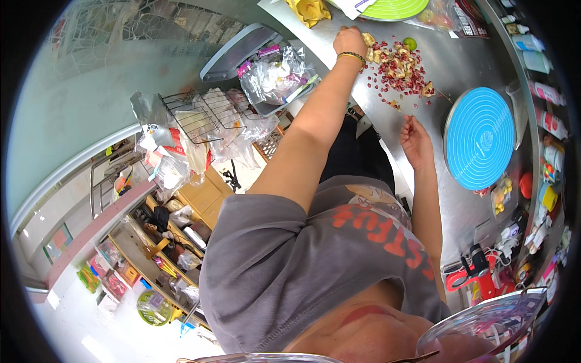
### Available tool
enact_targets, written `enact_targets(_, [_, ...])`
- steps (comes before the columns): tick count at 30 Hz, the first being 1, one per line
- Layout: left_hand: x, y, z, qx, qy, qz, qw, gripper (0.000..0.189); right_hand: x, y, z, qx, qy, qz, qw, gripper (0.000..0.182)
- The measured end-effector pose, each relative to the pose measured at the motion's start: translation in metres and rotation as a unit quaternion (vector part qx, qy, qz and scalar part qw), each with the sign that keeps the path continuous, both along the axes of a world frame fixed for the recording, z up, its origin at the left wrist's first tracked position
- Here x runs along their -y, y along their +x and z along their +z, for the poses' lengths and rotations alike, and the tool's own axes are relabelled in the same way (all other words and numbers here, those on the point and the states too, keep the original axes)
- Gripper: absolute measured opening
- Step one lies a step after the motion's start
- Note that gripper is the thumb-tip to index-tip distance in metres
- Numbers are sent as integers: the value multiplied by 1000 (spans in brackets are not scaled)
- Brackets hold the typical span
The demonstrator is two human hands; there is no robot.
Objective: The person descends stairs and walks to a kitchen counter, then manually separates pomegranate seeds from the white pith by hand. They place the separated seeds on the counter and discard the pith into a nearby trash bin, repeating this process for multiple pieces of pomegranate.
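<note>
My left hand point(350, 41), with a cord bracelet at the wrist, is curled over the stainless-steel counter point(447, 59) by the edge nearest the bin. Its fingers are bent under, so what they hold is hidden. Right beside it lie pale pieces of pomegranate peel point(368, 40). Red pomegranate seeds point(399, 68) are spread in a loose pile, mixed with more peel and membrane. My right hand point(417, 140) is closer to my body, below the pile and apart from it. Its fingers are curled together, palm partly up, with nothing visible in them.
A round blue mat point(481, 138) is right of my right hand. Beyond the pile are a small green fruit point(410, 44), a green round mat point(395, 8) and a yellow wrapper point(309, 11). An open-lidded bin point(277, 81) with plastic bags and a wire rack point(202, 113) stand left.
</note>
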State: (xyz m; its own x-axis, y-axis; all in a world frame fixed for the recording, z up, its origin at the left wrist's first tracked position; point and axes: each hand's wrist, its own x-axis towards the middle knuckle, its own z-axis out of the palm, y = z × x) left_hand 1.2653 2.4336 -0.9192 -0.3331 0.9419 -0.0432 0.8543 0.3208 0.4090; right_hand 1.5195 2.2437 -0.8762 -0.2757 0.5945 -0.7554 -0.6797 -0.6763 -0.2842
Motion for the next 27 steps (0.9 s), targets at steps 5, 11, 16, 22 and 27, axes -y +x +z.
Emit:
enact_targets(5, [0,-2,10,85,-12,39,996,14,-2,-4,2,13,-3,22,1000,24])
enact_targets(11, [5,-30,-18,481,-8,129,867,19,20,20,-26,389,132,109,905,17])
enact_targets(16, [58,-63,40,605,-84,226,759,23,90,68,-35,737,206,221,605,12])
enact_targets(22, [147,-130,32,639,-102,287,707,25,162,148,-47,847,91,180,491,15])
enact_targets(27, [236,-188,-3,605,-34,436,665,17,156,173,-49,842,107,223,480,27])
